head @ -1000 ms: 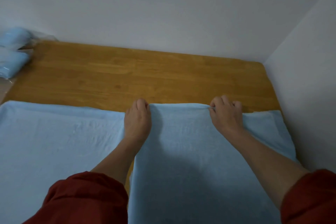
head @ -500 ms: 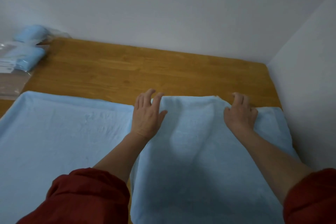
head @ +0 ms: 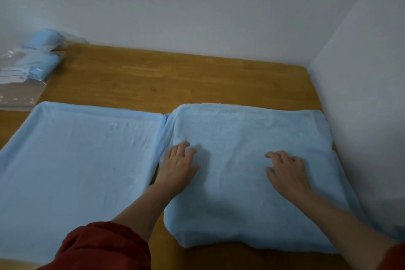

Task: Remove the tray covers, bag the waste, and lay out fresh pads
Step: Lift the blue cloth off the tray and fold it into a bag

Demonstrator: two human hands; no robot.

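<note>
On my feed both hands rest palm-down on the right-hand pad, a pale blue, soft-looking sheet with a faintly fuzzy surface and shallow creases. The left hand lies close to that pad's left edge with its fingers loose and slightly fanned, gripping nothing. The right hand lies toward the middle-right with its fingers likewise loose and spread, flat against the cloth. This pad looks puffy. Its far corners are rounded, its near edge curls down onto the wooden table, and its right side runs up against the white side wall. Just beside it on the left lies a second pad of the same blue. It is flatter and smoother, and its far and left edges rise in a low ridge, as if draped over a rim. I cannot tell what is under it. The two pads touch at their far corners, with a thin dark gap between them nearer to me. At the table's far left corner sits a clear plastic pack holding folded blue pads, well apart from the hands. A dark red sleeve covers my left forearm at the bottom of the view, and a sliver of the same red shows at the lower right.
</note>
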